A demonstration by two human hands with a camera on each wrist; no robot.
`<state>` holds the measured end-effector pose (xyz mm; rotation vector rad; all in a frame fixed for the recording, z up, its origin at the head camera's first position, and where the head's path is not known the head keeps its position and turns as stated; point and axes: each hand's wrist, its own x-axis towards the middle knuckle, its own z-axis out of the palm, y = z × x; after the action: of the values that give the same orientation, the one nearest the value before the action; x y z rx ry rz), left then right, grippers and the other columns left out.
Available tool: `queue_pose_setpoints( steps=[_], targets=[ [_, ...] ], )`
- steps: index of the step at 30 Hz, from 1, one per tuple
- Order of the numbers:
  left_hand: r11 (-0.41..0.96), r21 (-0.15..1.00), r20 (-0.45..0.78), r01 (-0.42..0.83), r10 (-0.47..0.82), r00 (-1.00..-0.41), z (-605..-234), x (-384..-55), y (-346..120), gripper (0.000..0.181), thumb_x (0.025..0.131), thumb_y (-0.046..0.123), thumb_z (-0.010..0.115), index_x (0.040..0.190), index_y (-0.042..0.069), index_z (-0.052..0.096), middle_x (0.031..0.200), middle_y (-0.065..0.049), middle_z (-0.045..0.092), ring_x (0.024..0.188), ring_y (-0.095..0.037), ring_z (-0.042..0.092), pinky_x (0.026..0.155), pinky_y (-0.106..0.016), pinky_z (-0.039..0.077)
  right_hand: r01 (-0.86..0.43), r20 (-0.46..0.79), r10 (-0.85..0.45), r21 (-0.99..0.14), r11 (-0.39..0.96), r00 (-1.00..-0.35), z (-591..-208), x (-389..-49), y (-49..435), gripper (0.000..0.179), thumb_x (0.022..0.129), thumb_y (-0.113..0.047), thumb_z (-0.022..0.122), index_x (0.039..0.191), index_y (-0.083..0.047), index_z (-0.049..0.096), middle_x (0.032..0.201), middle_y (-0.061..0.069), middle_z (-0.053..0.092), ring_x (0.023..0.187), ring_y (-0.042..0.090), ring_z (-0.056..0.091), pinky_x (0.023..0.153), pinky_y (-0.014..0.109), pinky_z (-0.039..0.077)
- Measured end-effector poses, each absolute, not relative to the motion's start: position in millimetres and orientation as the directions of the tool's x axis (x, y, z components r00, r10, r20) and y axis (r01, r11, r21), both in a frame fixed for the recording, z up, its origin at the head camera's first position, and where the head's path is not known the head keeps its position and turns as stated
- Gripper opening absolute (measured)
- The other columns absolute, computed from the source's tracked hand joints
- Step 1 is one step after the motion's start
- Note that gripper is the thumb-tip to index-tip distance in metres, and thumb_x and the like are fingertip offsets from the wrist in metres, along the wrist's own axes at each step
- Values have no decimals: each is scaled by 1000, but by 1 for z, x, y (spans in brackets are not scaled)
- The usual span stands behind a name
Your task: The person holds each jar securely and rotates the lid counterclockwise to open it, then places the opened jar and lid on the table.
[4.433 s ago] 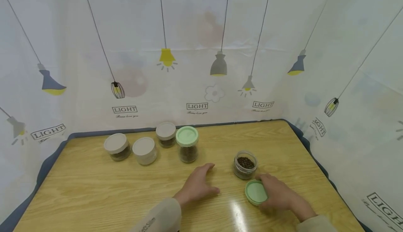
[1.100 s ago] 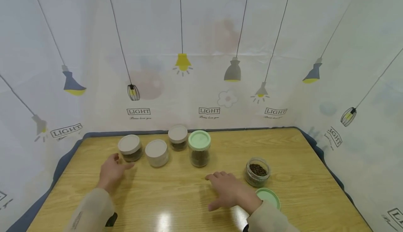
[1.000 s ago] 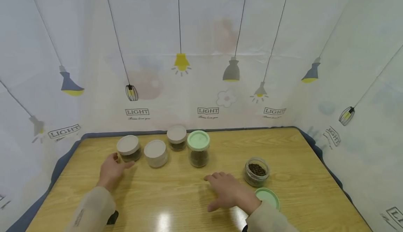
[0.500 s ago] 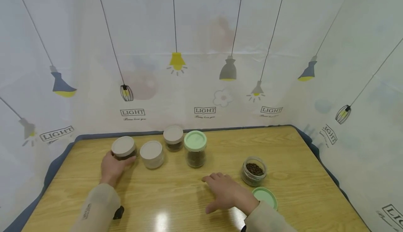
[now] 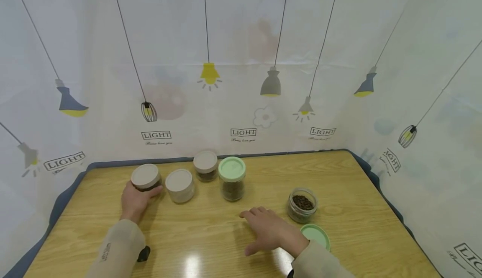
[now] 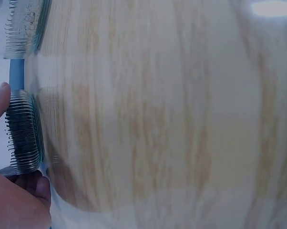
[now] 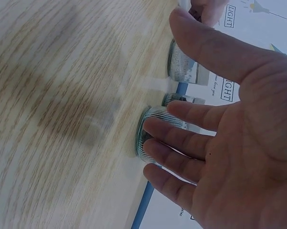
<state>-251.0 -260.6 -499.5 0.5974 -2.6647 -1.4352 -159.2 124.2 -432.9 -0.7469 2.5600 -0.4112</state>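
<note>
At the far left in the head view, my left hand (image 5: 134, 200) grips a ribbed glass jar with a whitish lid (image 5: 146, 176) and dark contents. In the left wrist view, thumb and fingers lie on either side of this jar (image 6: 25, 131), which stands on the table. My right hand (image 5: 270, 230) hovers over the table with its fingers spread, holding nothing; the palm and straight fingers show in the right wrist view. To its right lies a green lid (image 5: 316, 235), partly hidden by the forearm. Behind that lid stands an uncovered glass jar (image 5: 300, 213) of dark brown beans.
Beside the gripped jar stands a pale jar with a whitish lid (image 5: 180, 186). Further along are another whitish-lidded jar (image 5: 206, 167) and a taller green-lidded jar (image 5: 232, 181). A printed curtain (image 5: 241, 102) hangs along the edges of the wooden table (image 5: 203, 232).
My right hand has left the green lid and moved left. My left hand has moved left from mid-table and taken hold of the leftmost jar. The head view has shifted slightly.
</note>
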Motion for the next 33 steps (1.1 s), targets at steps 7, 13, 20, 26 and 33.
queue_pose_setpoints(
  steps=[7, 13, 20, 26, 33],
  targets=[
    [518, 790, -133, -328, -377, -916, -498, -249, -261, 107, 77, 40, 81, 151, -4, 18, 149, -31, 35, 138, -46, 33, 114, -58, 27, -449, -319, -567, -373, 812, -759, -433, -160, 125, 86, 76, -51, 78, 144, -12, 42, 140, 10, 50, 133, 31, 44, 108, 52, 38],
    [526, 788, -109, -320, -392, -914, -500, -246, -261, 107, 77, 41, 81, 152, -4, 18, 149, -31, 35, 137, -46, 34, 114, -59, 27, -447, -328, -561, -363, 818, -760, -431, -158, 127, 86, 77, -52, 77, 145, -13, 42, 142, 9, 49, 134, 30, 44, 109, 52, 37],
    [552, 780, -63, -296, -401, -914, -502, -243, -264, 106, 76, 45, 81, 151, -3, 23, 147, -31, 39, 135, -46, 36, 112, -59, 29, -456, -306, -557, -344, 821, -772, -429, -155, 128, 84, 76, -52, 77, 143, -13, 44, 140, 8, 52, 132, 31, 45, 107, 51, 39],
    [569, 773, -57, -280, -377, -924, -499, -236, -273, 108, 74, 50, 81, 151, -1, 24, 147, -28, 40, 136, -44, 38, 112, -58, 31, -458, -306, -562, -349, 817, -768, -428, -154, 126, 84, 77, -53, 77, 143, -13, 44, 141, 8, 51, 133, 31, 45, 107, 52, 39],
    [645, 725, -76, -241, -272, -959, -490, -223, -286, 113, 74, 56, 78, 151, -4, 20, 148, -31, 37, 136, -47, 36, 111, -60, 31, -465, -305, -568, -349, 814, -765, -428, -155, 124, 84, 77, -52, 77, 143, -12, 44, 141, 9, 51, 132, 31, 45, 107, 52, 39]
  ],
)
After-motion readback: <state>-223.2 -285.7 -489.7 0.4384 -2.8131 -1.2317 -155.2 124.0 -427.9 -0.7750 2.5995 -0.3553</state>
